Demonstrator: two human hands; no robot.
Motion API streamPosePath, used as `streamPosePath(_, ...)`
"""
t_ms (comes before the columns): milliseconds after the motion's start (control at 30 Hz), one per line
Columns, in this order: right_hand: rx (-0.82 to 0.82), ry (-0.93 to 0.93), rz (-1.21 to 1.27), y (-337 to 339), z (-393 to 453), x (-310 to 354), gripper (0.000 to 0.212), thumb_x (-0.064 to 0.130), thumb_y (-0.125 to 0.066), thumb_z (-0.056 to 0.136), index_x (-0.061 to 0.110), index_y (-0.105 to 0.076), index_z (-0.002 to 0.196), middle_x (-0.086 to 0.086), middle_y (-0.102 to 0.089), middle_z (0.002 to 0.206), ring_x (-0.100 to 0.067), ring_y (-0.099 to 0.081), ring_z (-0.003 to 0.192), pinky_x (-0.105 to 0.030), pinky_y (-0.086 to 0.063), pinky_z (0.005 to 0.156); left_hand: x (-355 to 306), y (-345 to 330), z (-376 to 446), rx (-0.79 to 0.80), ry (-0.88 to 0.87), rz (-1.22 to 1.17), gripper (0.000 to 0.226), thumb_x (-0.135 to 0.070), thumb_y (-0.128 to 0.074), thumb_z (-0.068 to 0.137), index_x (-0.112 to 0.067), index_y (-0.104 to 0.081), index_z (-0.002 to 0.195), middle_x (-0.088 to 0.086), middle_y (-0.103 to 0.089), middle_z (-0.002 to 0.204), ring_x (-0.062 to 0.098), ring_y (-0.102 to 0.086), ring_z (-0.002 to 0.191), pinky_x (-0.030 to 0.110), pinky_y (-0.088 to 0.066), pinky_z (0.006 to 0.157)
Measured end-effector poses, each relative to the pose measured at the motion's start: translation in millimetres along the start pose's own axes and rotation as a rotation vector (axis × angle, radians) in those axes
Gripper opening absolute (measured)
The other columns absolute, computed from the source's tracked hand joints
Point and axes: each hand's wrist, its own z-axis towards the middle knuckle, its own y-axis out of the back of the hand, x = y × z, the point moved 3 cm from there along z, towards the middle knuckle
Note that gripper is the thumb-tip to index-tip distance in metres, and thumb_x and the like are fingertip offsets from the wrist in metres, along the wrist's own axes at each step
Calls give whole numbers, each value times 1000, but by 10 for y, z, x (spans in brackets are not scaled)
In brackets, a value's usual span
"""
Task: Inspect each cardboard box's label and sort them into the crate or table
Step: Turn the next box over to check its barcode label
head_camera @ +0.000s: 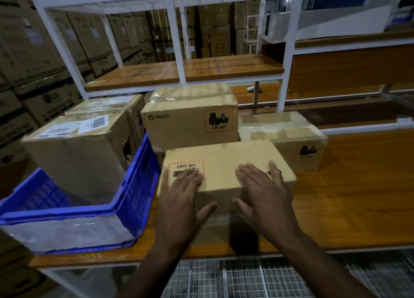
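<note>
A cardboard box lies on the wooden table in front of me, its top face showing an upside-down red-bordered UN 3481 label. My left hand rests flat on the box's left part, fingers partly over the label. My right hand lies flat on the right part, fingers straight, thumb down the front face. A blue plastic crate stands at the left with a tall cardboard box inside it.
Behind the near box stand a PICO box with a UN 3481 label and a taped box at the right. Another box sits behind the crate. White shelf frames rise at the back. A wire grid floor lies below.
</note>
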Motion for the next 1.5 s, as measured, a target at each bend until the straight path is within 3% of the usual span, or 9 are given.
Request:
streamPosePath(100, 11, -20, 37, -16, 14, 12, 70, 46, -74, 78, 20, -52, 139, 3, -53, 144, -11, -42, 137, -44, -14, 119, -41, -54, 30, 31, -5, -39, 75, -70, -53, 85, -23, -51, 143, -3, -53, 148, 12, -44, 139, 43, -32, 118)
streamPosePath(200, 6, -26, 68, -14, 29, -5, 68, 43, -76, 77, 20, -54, 137, 3, -54, 142, -10, -43, 135, -41, -20, 120, -29, -55, 54, 14, 14, -80, 73, -67, -65, 80, -23, -57, 137, -2, -59, 141, 13, -51, 133, 39, -36, 114)
streamPosePath(333, 43, -33, 20, 32, 67, 83, 72, 43, -73, 80, 18, -47, 142, 1, -48, 148, -14, -40, 138, -38, -17, 119, -61, 48, 148, 41, -13, -64, 75, -61, -74, 76, -24, -55, 139, -5, -56, 144, 12, -49, 133, 29, -28, 112)
streamPosePath(500, 179, 83, -24, 47, 277, 318, 81, 38, -59, 93, 21, -11, 156, 3, -10, 164, -11, -5, 150, -39, 5, 121, -171, 33, 369, 164, -175, -15, 83, -52, -67, 88, -27, -26, 156, -8, -26, 164, 8, -21, 150, 29, -10, 123)
streamPosePath(700, 176, 69, 12, 21, 325, 275, 81, 37, -65, 90, 25, -17, 155, 6, -17, 163, -9, -10, 149, -31, 7, 117, -126, -24, 383, 167, -169, -34, 84, -53, -68, 86, -28, -28, 156, -9, -28, 163, 6, -21, 150, 29, -11, 125)
streamPosePath(967, 192, -144, -50, 99, 228, -207, 107, 70, -65, 73, 22, -15, 155, 4, -15, 163, -10, -8, 149, -36, 0, 122, 288, 100, 274, 136, -13, -23, 102, -81, -58, 73, -29, -27, 156, -10, -26, 163, 6, -21, 150, 26, -4, 119)
streamPosePath(1167, 169, -158, -31, 86, 280, -237, 108, 68, -72, 68, 21, -25, 153, 3, -25, 160, -11, -17, 148, -32, -5, 120, 303, 115, 314, 126, 20, -39, 104, -83, -61, 68, -28, -36, 153, -9, -34, 160, 8, -28, 147, 26, -9, 117)
streamPosePath(1333, 165, -154, -48, 70, 187, -252, 108, 70, -65, 72, 19, -19, 155, 2, -18, 162, -12, -11, 149, -33, -5, 122, 326, 58, 250, 150, 7, 51, 116, -94, -34, 67, -22, -25, 158, -3, -24, 164, 10, -19, 151, 32, -4, 123)
streamPosePath(1500, 159, -145, -4, 80, 240, -279, 105, 67, -69, 71, 20, -24, 153, 2, -24, 161, -11, -16, 149, -33, -7, 122, 349, 32, 295, 169, 52, 51, 118, -96, -30, 64, -23, -25, 157, -4, -22, 165, 9, -18, 151, 34, -1, 123)
